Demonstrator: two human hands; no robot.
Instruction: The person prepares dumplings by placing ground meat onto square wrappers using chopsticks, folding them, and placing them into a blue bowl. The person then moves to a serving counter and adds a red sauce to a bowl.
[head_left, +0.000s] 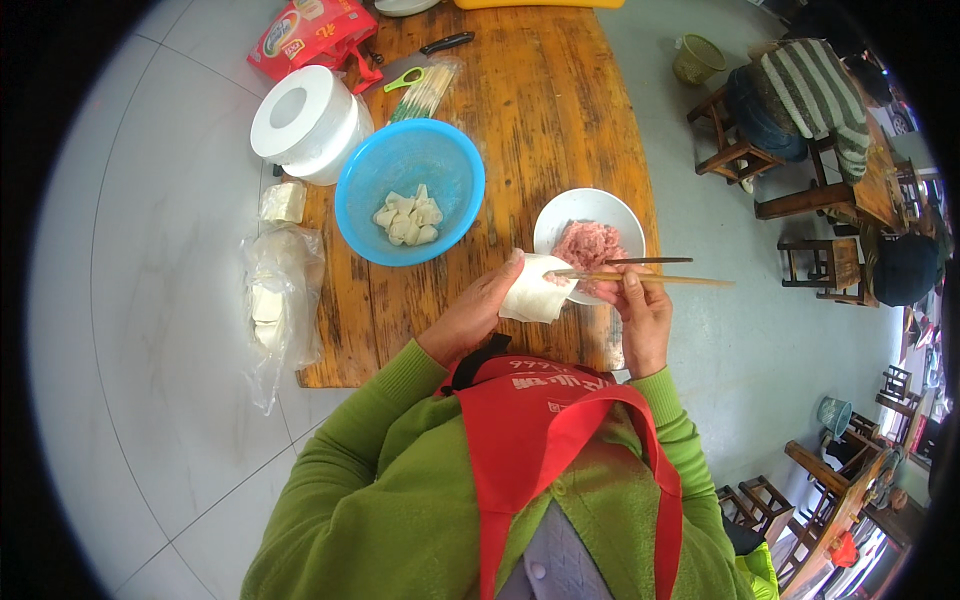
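A stack of thin pale dough wrappers (531, 294) rests in my left hand (480, 301), the thumb along its edge. My right hand (643, 315) grips a pair of chopsticks (667, 278). The lighter stick's tip touches the top wrapper, where a small dab of pink minced meat sits. Just beyond my hands stands a white bowl (551, 214) with more minced meat (587, 244) in it; the darker stick crosses over its rim. Farther left, a blue plastic basin (442, 154) contains several folded dumplings (409, 217).
On the wooden table (540, 97) are white round containers (311, 124), a knife (427, 56), a green peeler (403, 79), a pack of skewers or chopsticks (425, 91) and a red bag (311, 34). Bagged wrappers (281, 289) lie along the left edge. A person (802, 105) sits at another table.
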